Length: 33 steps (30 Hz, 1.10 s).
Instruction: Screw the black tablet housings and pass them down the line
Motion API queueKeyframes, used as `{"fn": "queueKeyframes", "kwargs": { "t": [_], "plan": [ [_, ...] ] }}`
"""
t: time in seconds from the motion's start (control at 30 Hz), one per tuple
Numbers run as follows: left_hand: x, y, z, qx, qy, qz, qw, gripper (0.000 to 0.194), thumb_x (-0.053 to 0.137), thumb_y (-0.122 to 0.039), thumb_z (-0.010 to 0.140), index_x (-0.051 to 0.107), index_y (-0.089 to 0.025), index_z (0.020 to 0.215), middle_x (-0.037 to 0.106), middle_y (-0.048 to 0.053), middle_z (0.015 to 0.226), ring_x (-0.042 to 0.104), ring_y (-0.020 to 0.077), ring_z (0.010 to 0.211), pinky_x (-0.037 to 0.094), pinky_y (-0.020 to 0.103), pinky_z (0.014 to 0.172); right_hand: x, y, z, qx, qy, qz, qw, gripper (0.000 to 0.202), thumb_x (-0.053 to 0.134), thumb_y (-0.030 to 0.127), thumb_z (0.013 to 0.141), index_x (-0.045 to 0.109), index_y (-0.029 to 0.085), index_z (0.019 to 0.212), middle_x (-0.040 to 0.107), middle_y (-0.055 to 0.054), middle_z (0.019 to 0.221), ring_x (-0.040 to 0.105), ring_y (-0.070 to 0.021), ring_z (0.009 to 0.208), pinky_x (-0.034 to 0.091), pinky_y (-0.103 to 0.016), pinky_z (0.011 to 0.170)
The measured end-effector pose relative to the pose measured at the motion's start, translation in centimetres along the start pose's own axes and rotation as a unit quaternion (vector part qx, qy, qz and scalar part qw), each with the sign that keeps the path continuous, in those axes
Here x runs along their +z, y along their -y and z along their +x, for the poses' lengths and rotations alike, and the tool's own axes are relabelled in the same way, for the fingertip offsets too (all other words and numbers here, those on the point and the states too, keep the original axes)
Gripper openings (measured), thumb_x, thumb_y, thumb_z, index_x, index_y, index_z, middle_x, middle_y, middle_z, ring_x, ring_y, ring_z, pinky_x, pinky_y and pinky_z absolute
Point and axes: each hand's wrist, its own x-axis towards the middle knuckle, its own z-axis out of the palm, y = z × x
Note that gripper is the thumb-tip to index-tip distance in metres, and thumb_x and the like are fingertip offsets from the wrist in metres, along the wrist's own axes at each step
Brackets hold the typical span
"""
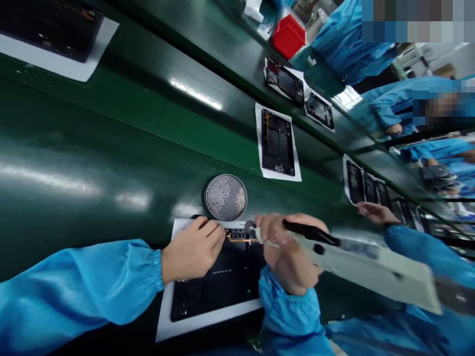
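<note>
A dark, opened tablet (222,289) lies on a white sheet (166,309) in front of me. My left hand (195,247) is on the tablet's upper left edge, its fingers bent and close together; the fingertips are partly hidden. My right hand (287,242) is wrapped round a pale electric screwdriver (382,269) with a black lever. The tool's tip points left, near an orange flex strip (241,240) by the tablet's top edge; I cannot tell whether it touches. Just beyond stands a round metal dish (225,197) with holes and small bits, likely screws.
More opened tablets on white sheets lie along the green bench: one ahead (278,143), one at the upper left (52,27), several at the right. A co-worker's hand (376,213) reaches in from the right. A red bin (289,35) stands at the back.
</note>
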Motion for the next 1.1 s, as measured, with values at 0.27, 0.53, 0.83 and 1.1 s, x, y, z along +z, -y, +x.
{"fn": "queueKeyframes", "kwargs": {
  "t": [0.27,0.53,0.83,1.1],
  "plan": [
    [-0.2,0.1,0.0,-0.008,0.001,-0.011,1.000,0.029,0.051,-0.019,0.097,0.067,-0.005,0.116,0.068,0.016,0.106,0.060,0.0282,0.091,0.044,0.043,0.077,2.0,-2.3,3.6,0.026,-0.031,0.008,0.999,0.024,0.062,0.012,0.079,0.059,0.027,0.097,0.056,0.008,0.058,0.055,-0.0144,0.057,0.052,-0.040,0.072],
    [-0.1,-0.3,0.1,-0.028,0.028,-0.023,0.999,0.028,0.056,-0.022,0.096,0.066,-0.006,0.116,0.067,0.017,0.112,0.059,0.0281,0.094,0.043,0.044,0.080,2.8,-3.5,3.7,0.052,-0.015,-0.018,0.998,0.026,0.063,0.015,0.079,0.053,0.026,0.101,0.058,0.009,0.061,0.057,-0.0145,0.061,0.054,-0.045,0.081],
    [-0.4,-0.4,0.1,-0.012,0.039,-0.004,0.999,0.036,0.053,-0.025,0.097,0.066,-0.003,0.122,0.066,0.019,0.119,0.059,0.0310,0.099,0.044,0.045,0.081,2.6,-4.1,4.0,0.059,-0.032,-0.017,0.998,0.025,0.062,0.016,0.079,0.053,0.026,0.100,0.056,0.009,0.061,0.056,-0.0136,0.061,0.052,-0.041,0.081],
    [-0.4,-0.4,0.1,-0.010,0.045,0.000,0.999,0.036,0.052,-0.025,0.097,0.066,-0.004,0.121,0.066,0.018,0.121,0.059,0.0313,0.099,0.045,0.045,0.080,2.6,-4.6,4.0,0.060,-0.037,-0.021,0.997,0.025,0.064,0.016,0.079,0.053,0.026,0.100,0.056,0.008,0.060,0.057,-0.0145,0.062,0.052,-0.041,0.079]
  ]
}}
